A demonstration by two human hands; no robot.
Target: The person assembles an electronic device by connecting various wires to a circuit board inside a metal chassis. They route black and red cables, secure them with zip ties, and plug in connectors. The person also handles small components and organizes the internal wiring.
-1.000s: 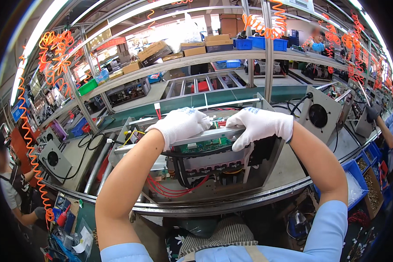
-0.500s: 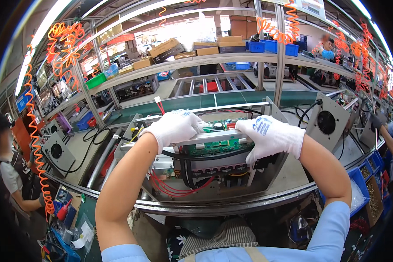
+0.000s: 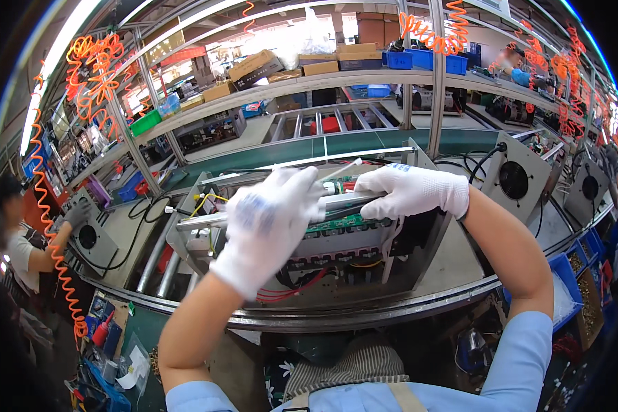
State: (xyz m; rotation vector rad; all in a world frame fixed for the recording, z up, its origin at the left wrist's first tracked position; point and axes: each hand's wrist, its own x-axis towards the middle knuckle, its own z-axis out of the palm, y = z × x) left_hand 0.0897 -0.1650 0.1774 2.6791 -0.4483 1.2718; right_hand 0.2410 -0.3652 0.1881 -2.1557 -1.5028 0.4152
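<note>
An open grey metal chassis (image 3: pixel 426 254) stands on the line in front of me, with a metal crossbar (image 3: pixel 209 221) along its top. Behind and below the bar shows a green circuit board (image 3: pixel 336 224). My right hand (image 3: pixel 415 192), in a white knit glove, closes on the bar's right part, fingers above and thumb below. Left of it, my gloved left hand (image 3: pixel 268 216) is motion-blurred over the bar and hides its middle. A thin pale strip (image 3: pixel 347 169) sticks up near its fingertips. Red wires (image 3: pixel 302 287) hang lower in the chassis.
More chassis with round fans stand left (image 3: pixel 89 237) and right (image 3: pixel 513 180). Blue bins (image 3: pixel 563 292) of small parts are at right. Coiled orange hoses (image 3: pixel 55 254) hang at left. Beyond runs a shelf with cardboard boxes (image 3: pixel 254 65). A co-worker (image 3: pixel 27 240) is at far left.
My left hand has swung down and turned, its fingers now nearer my right hand. My right hand has shifted slightly left, its thumb raised to the bar. The upright white connector is out of sight.
</note>
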